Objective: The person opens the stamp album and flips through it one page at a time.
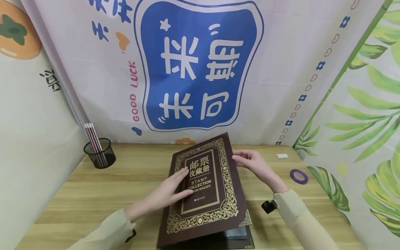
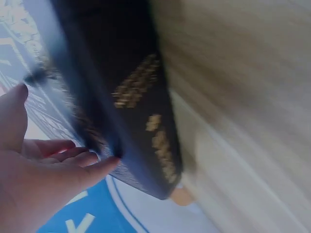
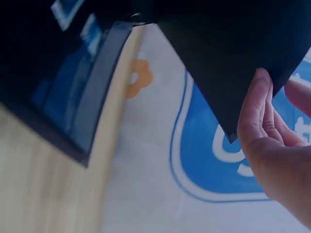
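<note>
A dark maroon stamp album (image 1: 200, 187) with gold ornament and gold lettering lies on the wooden table, its front cover raised partway at the right. My left hand (image 1: 170, 192) rests on that cover with fingers spread out; the left wrist view shows this hand (image 2: 53, 170) beside the album's spine (image 2: 131, 111). At the cover's right edge my right hand (image 1: 254, 165) pinches the board between thumb and fingers. Seen from the right wrist, the fingers of this hand (image 3: 277, 141) lie against the cover's black inside (image 3: 218, 58). Below, clear pocket pages (image 3: 73, 92) show inside the album.
A black mesh cup (image 1: 100, 156) with several pencils (image 1: 95, 140) stands at the table's back left. On the right are a purple tape roll (image 1: 299, 176) and a small white block (image 1: 282, 156). A printed cloth (image 1: 275, 69) hangs behind the table.
</note>
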Motion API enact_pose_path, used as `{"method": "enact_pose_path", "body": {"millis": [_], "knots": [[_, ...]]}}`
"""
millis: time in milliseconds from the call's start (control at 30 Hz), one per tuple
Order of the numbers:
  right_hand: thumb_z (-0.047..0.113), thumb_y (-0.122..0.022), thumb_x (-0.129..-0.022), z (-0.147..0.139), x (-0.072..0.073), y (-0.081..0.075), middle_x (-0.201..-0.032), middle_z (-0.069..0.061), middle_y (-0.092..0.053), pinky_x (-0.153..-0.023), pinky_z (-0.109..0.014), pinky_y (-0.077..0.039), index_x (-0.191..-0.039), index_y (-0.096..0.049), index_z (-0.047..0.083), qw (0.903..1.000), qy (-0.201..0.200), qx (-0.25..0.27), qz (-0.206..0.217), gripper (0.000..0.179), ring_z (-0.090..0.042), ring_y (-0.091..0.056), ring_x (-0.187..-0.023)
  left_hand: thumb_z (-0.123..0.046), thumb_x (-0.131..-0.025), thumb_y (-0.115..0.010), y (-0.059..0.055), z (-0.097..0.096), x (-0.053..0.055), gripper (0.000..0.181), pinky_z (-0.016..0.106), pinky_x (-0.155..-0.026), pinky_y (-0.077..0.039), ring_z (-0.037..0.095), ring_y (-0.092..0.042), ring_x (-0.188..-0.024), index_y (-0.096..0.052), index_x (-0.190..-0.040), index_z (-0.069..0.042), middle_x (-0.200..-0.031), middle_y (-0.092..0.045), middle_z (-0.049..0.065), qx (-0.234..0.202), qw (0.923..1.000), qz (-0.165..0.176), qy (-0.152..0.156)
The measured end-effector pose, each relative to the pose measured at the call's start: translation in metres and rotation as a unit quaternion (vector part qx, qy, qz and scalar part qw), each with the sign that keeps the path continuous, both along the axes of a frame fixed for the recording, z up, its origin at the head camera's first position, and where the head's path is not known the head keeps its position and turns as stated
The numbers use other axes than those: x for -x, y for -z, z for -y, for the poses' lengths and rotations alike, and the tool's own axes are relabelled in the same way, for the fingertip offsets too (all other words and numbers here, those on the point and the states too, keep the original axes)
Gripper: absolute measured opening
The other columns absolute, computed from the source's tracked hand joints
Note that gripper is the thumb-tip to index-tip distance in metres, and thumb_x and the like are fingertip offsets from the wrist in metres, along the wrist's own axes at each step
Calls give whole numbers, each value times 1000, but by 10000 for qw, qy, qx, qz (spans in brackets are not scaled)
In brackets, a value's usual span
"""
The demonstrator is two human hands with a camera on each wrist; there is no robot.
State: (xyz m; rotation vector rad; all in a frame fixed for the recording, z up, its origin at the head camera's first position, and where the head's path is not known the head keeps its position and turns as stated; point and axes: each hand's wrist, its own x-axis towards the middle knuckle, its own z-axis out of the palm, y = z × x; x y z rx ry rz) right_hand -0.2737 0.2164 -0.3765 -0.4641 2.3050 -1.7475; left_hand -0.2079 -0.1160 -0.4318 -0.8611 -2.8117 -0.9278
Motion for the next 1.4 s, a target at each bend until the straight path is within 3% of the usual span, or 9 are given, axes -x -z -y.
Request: {"method": "enact_pose_path", "body": {"millis": [100,267,433,667,800,933,1133,1267,1400], "knots": [[25,-62,-98,9,1,-9,-137,-27,-58,-96,-27,-55,-136,-54,-8,9999,53,68,-72,50,-5,-71,-99,-41,-97,-62,-13,-9,1,74,56,-115,-35,42,-39,-144,-37,-150,4,-156,-36,25,-173,9998,-98,-7],[33,-64,-97,22,2,-23,-133,-19,-64,-99,-35,-55,-133,-60,1,9998,99,12,-145,48,-12,-73,-99,-39,-98,-60,-41,-28,0,71,51,-117,-35,37,-39,-145,-36,-152,1,-157,-38,21,-427,9990,144,-31],[40,-66,-95,36,6,-34,-128,-14,-68,-101,-41,-54,-131,-63,8,9996,-36,-69,-258,48,-22,-72,-105,-39,-99,-60,-71,-46,-7,74,50,-118,-34,33,-34,-149,-30,-155,0,-160,-32,19,-674,9969,402,-64],[36,-65,-96,52,7,-46,-126,-14,-69,-96,-37,-57,-129,-65,8,9987,-29,-145,-484,43,-17,-71,-102,-44,-98,-59,-102,-62,-20,81,50,-122,-27,29,-22,-154,-20,-159,-6,-166,-21,13,-922,9946,482,-39],[32,-65,-97,60,7,-49,-124,-17,-69,-92,-37,-58,-128,-65,6,9978,5,-178,-634,41,-16,-72,-97,-47,-98,-57,-111,-68,-26,85,52,-124,-23,27,-16,-156,-14,-160,-9,-168,-13,10,-1003,9918,780,-124],[31,-64,-97,66,6,-50,-123,-17,-70,-91,-35,-59,-127,-65,5,9968,17,-257,-763,39,-18,-72,-97,-49,-96,-59,-113,-69,-28,88,56,-122,-23,29,-15,-156,-12,-160,-10,-168,-10,11,-1056,9894,957,-285],[28,-59,-101,70,4,-47,-121,-18,-69,-90,-34,-59,-130,-63,6,9948,-261,-186,-967,37,-30,-71,-102,-36,-96,-62,-118,-64,-28,84,56,-119,-30,33,-20,-154,-15,-159,-5,-167,-14,16,-1431,9836,1056,-303],[25,-54,-103,66,2,-39,-123,-20,-68,-92,-33,-58,-134,-60,3,9920,-539,-194,-1128,38,-35,-68,-111,-31,-97,-60,-124,-55,-28,80,56,-118,-32,34,-22,-153,-17,-159,-2,-166,-17,18,-1553,9798,1193,-398],[26,-52,-104,54,2,-21,-130,-18,-66,-98,-35,-55,-135,-59,3,9902,-597,-425,-1189,39,-34,-65,-119,-28,-99,-57,-130,-38,-31,77,53,-118,-33,36,-23,-152,-17,-159,-2,-166,-16,19,-1654,9768,1258,-518]]}}
